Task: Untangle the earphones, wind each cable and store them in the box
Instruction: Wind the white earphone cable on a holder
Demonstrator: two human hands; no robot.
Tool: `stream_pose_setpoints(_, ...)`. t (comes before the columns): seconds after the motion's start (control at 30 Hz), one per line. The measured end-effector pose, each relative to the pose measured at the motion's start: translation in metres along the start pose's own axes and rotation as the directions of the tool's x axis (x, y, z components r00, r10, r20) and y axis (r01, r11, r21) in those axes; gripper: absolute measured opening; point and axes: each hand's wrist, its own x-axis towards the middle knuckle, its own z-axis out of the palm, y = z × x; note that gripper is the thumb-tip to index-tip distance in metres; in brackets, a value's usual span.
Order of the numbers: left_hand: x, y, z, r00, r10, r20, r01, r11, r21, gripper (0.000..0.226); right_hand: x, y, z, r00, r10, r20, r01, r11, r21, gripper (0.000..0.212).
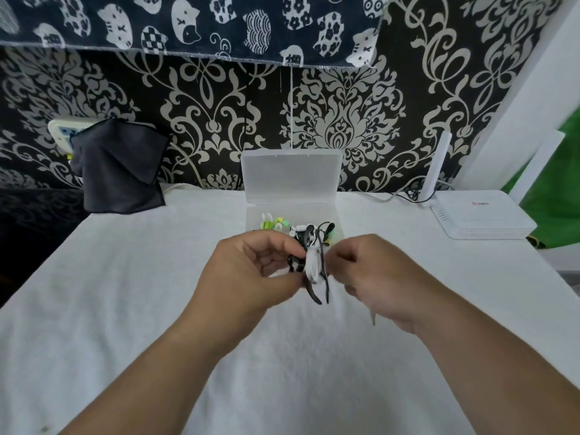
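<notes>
- Clear plastic box [251,211]: open, lid standing upright, at the middle of the far edge of the white-cloth-covered table [141,309].
- Green-and-yellow earphones [272,222]: lying in the box's left end. We judge them stored.
- Black-and-white earphones [309,231]: lying in the box's right end, likewise put away as far as we see.
- Bundle of white and black earphone cable [312,265]: held in the air over the middle of the table, just in front of the box's near wall. Two black ends hang loose below it.
- Left hand [251,271]: thumb and fingers pinch the bundle's left side.
- Right hand [376,277]: fingers curled at the bundle's right side. Blur hides whether they grip a strand, so we cannot tell.
- Progress: we judge the task late. This bundle is the only set we see outside the box. What is left is to finish its winding, tuck in the ends and lay it in the box.
- White router [480,215]: at the far right corner.
- Dark grey cloth [119,171]: hanging by the far left corner.
</notes>
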Motion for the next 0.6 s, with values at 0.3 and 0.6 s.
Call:
stream_pose_setpoints(0.3, 0.006, -0.002, -0.011, 0.958, 0.001, -0.287, 0.065, 0.974, 0.219, 0.029, -0.011, -0.011, 0.011, 0.959, -0.004, 0.283, 0.018, 0.999, -0.049, 0.032)
stream_pose_setpoints(0.6, 0.005, -0.002, -0.012, 0.968, 0.056, -0.246, 0.071, 0.875, 0.478, 0.032, -0.012, -0.014, 0.001, 0.985, -0.046, 0.168, 0.079, 0.978, -0.195, 0.028)
